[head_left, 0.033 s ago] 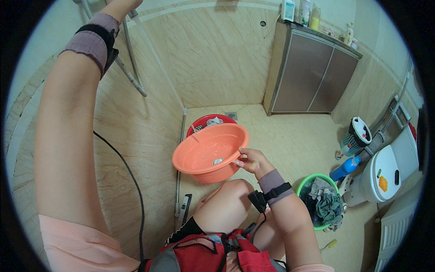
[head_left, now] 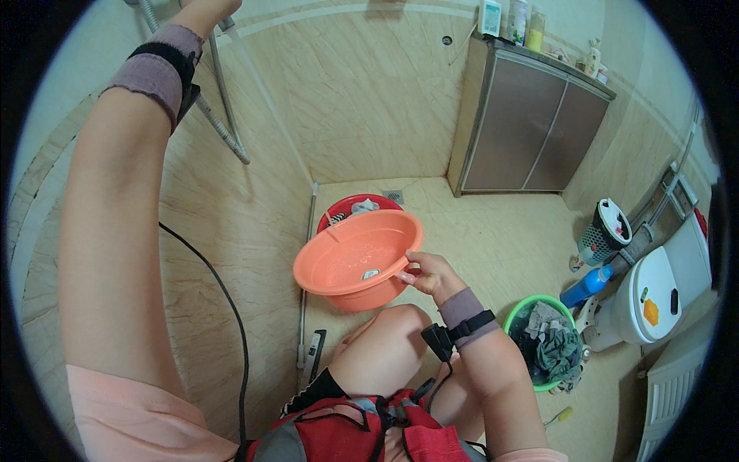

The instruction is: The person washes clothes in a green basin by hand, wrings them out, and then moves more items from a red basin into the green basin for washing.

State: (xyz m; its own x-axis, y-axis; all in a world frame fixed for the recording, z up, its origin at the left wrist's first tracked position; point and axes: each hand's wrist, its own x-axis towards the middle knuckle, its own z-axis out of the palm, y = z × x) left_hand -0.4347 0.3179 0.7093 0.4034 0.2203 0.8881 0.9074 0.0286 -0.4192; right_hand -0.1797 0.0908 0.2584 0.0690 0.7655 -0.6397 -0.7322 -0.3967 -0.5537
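Note:
My right hand [head_left: 427, 273] grips the rim of an orange plastic basin [head_left: 331, 258], which is tilted above my knees. Drops of water and a small label show on the basin's inner surface. Behind it, partly covered, a red basin [head_left: 323, 222] on the floor holds grey and striped cloth. My left arm stretches up along the wall; my left hand [head_left: 219, 6] is cut off by the upper edge, close to a metal shower hose [head_left: 219, 127], and its fingers are hidden.
On the right, a green tub [head_left: 504, 319] holds wet dark clothes, beside a blue bottle [head_left: 586, 285], a waste basket [head_left: 604, 235] and a white toilet [head_left: 643, 308]. A cabinet [head_left: 531, 115] carrying bottles stands at the far wall. A black cable [head_left: 223, 292] hangs at my left.

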